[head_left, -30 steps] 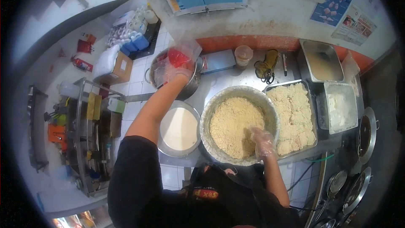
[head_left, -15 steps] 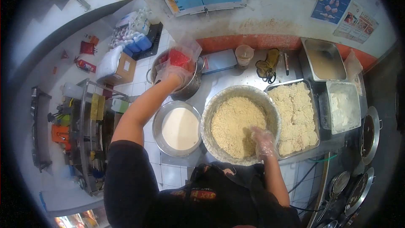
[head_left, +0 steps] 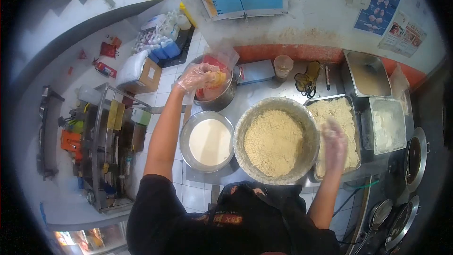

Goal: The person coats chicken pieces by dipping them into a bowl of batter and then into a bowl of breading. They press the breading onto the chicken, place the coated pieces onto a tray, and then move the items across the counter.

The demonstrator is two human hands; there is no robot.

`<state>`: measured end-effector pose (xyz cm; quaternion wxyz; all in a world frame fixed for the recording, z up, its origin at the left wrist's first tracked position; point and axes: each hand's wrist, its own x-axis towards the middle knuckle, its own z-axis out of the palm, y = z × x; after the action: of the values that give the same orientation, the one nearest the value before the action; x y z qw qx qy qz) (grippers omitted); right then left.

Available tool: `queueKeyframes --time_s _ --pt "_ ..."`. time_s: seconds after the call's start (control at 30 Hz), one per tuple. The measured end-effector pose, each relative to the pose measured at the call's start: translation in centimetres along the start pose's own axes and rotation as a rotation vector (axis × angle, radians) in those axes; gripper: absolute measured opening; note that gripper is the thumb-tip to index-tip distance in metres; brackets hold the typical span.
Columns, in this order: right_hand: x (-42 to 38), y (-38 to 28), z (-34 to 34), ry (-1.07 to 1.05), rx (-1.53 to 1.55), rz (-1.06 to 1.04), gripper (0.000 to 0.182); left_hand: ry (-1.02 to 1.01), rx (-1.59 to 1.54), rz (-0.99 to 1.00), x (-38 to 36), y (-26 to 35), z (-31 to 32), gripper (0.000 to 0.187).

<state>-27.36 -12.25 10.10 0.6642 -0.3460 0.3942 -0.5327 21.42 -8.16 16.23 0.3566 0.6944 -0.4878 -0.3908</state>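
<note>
My left hand [head_left: 194, 79], in a clear glove, is closed on a yellowish piece of food [head_left: 217, 78] above the metal pot [head_left: 223, 100], which has a red and clear plastic bag [head_left: 226, 55] in it. Nearer me is a bowl of pale batter [head_left: 207, 142]. To its right stands a big round tub [head_left: 239, 153] of yellowish crumbly flour [head_left: 273, 144]. My right hand [head_left: 335, 144], gloved and blurred, is over the tray of coated pieces [head_left: 337, 108]; its fingers are smeared by motion.
Behind the tub are a clear plastic cup [head_left: 283, 67], a dark green pouch [head_left: 308, 78] and a marker [head_left: 327, 78]. At the right stand a steel pan of liquid [head_left: 368, 78] and a container of white powder [head_left: 387, 125]. Round pans [head_left: 415, 158] lie farther right.
My left hand has risen out of the pot with a yellowish piece in it. My right hand has moved from the tub to the right, over the tray. The view has shifted slightly.
</note>
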Motion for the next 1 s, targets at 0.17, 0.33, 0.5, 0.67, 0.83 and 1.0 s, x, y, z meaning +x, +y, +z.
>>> queueKeyframes --time_s 0.17,0.33,0.5,0.67,0.83,1.0 --pt "2.2 0.4 -3.4 0.046 -0.081 0.044 0.052 0.054 -0.55 0.048 -1.9 -3.1 3.0 0.039" --pt "-0.7 3.4 6.6 -0.404 -0.2 0.276 0.05 0.062 -1.031 0.041 -6.4 -1.5 10.9 0.029" --pt "-2.0 10.3 11.3 -0.638 0.027 0.495 0.049 0.129 -1.112 -0.048 -11.8 -2.9 16.9 0.041" --pt "-2.8 11.6 12.3 -0.769 -0.314 0.39 0.036 0.274 -1.076 -0.061 -16.0 -6.2 17.3 0.04" --pt "-3.7 12.6 13.4 -0.72 -0.422 0.446 0.035 0.286 -0.746 -0.222 -19.2 -7.6 15.9 0.036" --pt "-3.8 13.6 15.3 -0.857 -0.718 0.323 0.037 0.427 -0.729 -0.168 -21.0 -9.9 14.6 0.037"
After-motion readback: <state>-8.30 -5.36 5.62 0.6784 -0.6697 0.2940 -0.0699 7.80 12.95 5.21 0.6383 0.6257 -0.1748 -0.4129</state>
